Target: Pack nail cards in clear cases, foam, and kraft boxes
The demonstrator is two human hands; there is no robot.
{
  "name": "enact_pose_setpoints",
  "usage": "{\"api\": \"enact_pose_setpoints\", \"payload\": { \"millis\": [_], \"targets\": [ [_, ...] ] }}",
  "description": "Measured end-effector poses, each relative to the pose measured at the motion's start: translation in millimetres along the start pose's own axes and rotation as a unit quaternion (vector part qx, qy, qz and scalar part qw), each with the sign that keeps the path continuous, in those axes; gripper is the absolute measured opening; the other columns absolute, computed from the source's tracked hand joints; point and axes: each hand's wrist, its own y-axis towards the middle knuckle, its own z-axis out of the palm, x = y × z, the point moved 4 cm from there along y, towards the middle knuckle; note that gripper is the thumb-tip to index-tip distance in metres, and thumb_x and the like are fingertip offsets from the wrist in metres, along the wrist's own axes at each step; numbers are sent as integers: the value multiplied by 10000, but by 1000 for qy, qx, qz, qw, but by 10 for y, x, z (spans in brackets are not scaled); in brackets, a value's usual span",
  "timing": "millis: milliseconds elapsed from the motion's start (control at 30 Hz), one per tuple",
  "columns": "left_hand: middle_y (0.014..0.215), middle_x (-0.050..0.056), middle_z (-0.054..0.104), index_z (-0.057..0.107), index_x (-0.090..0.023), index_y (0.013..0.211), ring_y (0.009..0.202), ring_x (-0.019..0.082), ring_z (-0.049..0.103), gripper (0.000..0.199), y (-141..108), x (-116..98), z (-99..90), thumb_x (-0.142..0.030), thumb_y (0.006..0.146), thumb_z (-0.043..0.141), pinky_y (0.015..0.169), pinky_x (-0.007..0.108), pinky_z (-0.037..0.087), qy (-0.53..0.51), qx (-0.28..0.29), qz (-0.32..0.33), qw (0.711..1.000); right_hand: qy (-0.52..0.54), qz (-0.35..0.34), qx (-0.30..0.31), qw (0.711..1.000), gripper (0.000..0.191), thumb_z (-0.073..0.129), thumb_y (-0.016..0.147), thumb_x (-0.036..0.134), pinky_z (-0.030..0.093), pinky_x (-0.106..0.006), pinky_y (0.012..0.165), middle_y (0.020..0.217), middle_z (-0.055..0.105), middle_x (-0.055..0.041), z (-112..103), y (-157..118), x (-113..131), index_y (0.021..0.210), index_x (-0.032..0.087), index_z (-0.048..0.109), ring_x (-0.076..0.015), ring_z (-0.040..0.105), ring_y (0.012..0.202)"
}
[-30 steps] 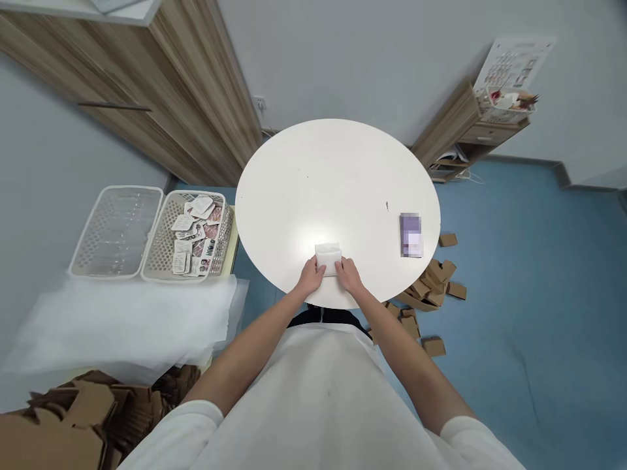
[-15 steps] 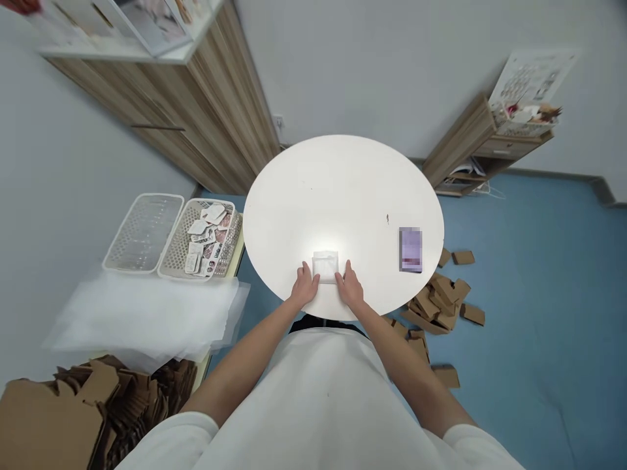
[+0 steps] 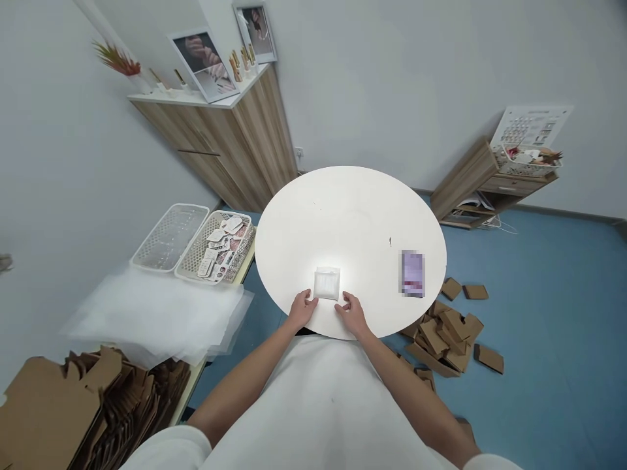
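A small square packet wrapped in translucent white sheet (image 3: 326, 285) lies flat near the front edge of the round white table (image 3: 353, 209). My left hand (image 3: 302, 309) rests at its lower left corner, thumb and fingers apart, holding nothing. On the other side, my right hand (image 3: 352, 314) is beside the lower right corner, its fingers loosely curled and parted, also holding nothing. Whether a fingertip still touches the packet I cannot tell. What is inside the wrap does not show clearly. A purple item, blurred out (image 3: 413, 273), lies at the table's right.
To the left stand a basket of cards and packets (image 3: 183, 271), an empty-looking clear basket (image 3: 169, 238), a stack of translucent sheets (image 3: 157, 313) and flattened cardboard boxes (image 3: 53, 411). Small cardboard boxes (image 3: 441, 336) are heaped on the floor at right. Wooden cabinets (image 3: 255, 137) stand behind.
Both hands have drawn slightly back from the packet, and their fingers have loosened. The packet lies on the table as before. My view has tilted up, showing more of the cabinet top.
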Motion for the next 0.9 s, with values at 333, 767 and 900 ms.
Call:
{"api": "enact_pose_setpoints", "payload": {
  "millis": [333,767,900],
  "targets": [
    [1188,110,450,403,-189,1215,1004,177,496,466,120,-46,32,-367,793,484,773,270,442,-1,43,35,998,-2,12,27,1000,566,531,683,352,463,-323,784,1159,475,-73,214,190,206,1221,221,415,-172,542,858],
    [1198,100,428,427,-175,1193,1135,205,414,441,742,128,-1138,-360,795,458,959,327,337,65,-30,79,994,-14,27,80,996,566,510,704,333,465,-300,801,1209,444,-68,1367,757,1001,1245,237,378,-166,515,955],
    [1244,106,401,404,-164,1218,1177,218,373,472,1043,165,-1503,-356,790,462,988,344,304,91,-32,85,992,-13,9,73,997,504,521,693,321,455,-303,810,1197,456,-59,1756,999,1239,1182,235,435,-170,485,994]
  ]
}}
